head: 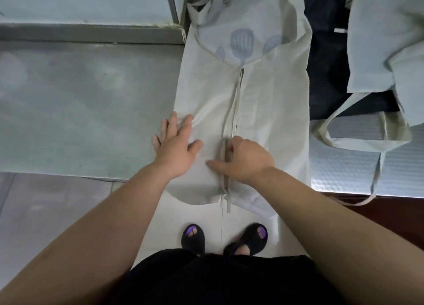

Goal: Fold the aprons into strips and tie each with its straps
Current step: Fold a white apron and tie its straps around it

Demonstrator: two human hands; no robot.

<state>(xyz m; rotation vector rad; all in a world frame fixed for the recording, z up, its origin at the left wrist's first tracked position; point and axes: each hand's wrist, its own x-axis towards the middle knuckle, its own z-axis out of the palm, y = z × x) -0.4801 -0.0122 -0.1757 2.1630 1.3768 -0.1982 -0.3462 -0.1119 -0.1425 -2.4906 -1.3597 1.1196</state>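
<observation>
A cream apron point(270, 93) lies lengthwise on the steel table, both sides folded in so they meet along the middle. Blue utensil prints show near its far end. Its straps point(235, 102) run down the centre seam and hang over the near table edge. My left hand point(176, 144) rests flat with fingers spread on the apron's left fold. My right hand point(245, 160) is curled at the centre seam, fingers pinching the edge of the right fold beside the straps.
The steel table point(80, 102) stretches to the left. More cream aprons point(385, 40) with loose straps lie heaped on the right over dark cloth point(325, 59). A raised ledge runs along the table's far side. My feet in black sandals stand on the tiled floor below.
</observation>
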